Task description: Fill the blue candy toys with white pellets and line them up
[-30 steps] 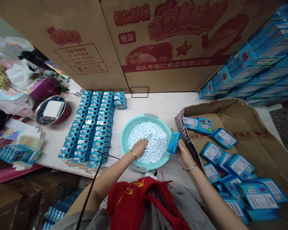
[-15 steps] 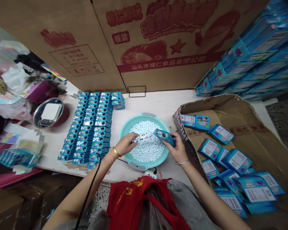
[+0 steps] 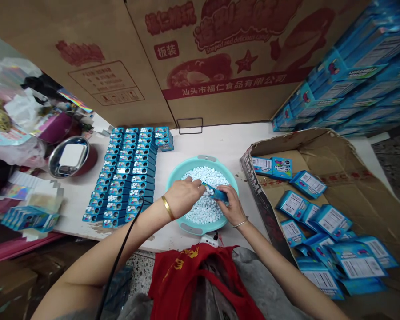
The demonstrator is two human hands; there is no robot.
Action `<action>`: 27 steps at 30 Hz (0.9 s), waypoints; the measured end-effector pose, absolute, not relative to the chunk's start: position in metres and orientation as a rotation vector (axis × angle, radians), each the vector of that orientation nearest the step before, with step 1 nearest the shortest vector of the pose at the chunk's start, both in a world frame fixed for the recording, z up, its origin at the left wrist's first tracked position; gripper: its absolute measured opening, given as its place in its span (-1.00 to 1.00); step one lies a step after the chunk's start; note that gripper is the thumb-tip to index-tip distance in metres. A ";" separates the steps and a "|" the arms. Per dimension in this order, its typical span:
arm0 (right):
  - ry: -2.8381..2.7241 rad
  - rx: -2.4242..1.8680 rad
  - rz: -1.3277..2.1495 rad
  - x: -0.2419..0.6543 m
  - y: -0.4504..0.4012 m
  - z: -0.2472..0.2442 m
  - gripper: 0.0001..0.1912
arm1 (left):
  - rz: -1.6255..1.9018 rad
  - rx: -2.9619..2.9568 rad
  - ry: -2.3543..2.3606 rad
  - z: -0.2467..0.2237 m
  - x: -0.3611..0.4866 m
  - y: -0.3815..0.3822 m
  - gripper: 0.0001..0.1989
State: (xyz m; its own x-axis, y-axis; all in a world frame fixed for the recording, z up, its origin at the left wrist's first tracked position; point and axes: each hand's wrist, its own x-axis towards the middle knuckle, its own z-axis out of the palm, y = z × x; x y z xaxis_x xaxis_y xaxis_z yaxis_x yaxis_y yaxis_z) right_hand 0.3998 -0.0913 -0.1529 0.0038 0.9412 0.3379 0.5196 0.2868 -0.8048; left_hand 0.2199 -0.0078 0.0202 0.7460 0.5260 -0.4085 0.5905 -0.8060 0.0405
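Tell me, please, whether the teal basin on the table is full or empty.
Mostly full: the teal basin holds a heap of small pale-blue candies that covers its floor.

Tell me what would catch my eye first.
A teal basin heaped with pale-blue candies sits mid-table, the left hand over them, the right hand gripping a small blue pack. Left of it lie neat rows of matching packs; to the right, an open cardboard box holds scattered blue cartons.

Left hand (image 3: 183, 197) and right hand (image 3: 230, 205) nearly touching, fingers curled downward
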 end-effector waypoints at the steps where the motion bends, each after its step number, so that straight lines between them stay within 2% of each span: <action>1: -1.644 -1.356 0.577 0.400 -0.091 -0.155 -0.64 | -0.582 2.791 0.884 0.024 0.224 -0.010 -0.80; 5: -1.627 -1.357 0.589 0.400 -0.091 -0.162 -0.65 | -0.589 2.802 0.863 0.031 0.230 -0.016 -0.79; 8: -1.591 -1.376 0.605 0.402 -0.091 -0.164 -0.66 | -0.514 2.786 0.939 0.018 0.216 -0.011 -0.79; 10: -1.533 -1.417 0.610 0.405 -0.092 -0.162 -0.67 | -0.462 2.735 1.058 -0.007 0.198 -0.003 -0.80; 14: -1.289 -1.581 0.612 0.414 -0.095 -0.154 -0.65 | -0.506 2.522 1.357 -0.086 0.164 0.010 -0.77; 18: -1.133 -1.622 0.651 0.422 -0.096 -0.147 -0.57 | -0.433 2.369 1.290 -0.152 0.169 0.001 -0.72; 22: -1.039 -1.578 0.738 0.427 -0.096 -0.147 -0.50 | -0.279 2.299 1.139 -0.182 0.203 -0.018 -0.67; 27: -1.069 -1.578 0.773 0.434 -0.096 -0.150 -0.50 | -0.099 2.182 1.029 -0.185 0.214 -0.021 -0.60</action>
State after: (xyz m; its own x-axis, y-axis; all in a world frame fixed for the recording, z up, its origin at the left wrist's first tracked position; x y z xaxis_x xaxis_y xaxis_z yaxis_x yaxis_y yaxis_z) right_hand 0.4336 -0.0961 -0.1497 0.3963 0.9174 0.0368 0.2526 -0.0705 -0.9650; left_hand 0.2139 -0.0213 -0.1846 0.6798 0.6457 -0.3478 0.7001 -0.4298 0.5703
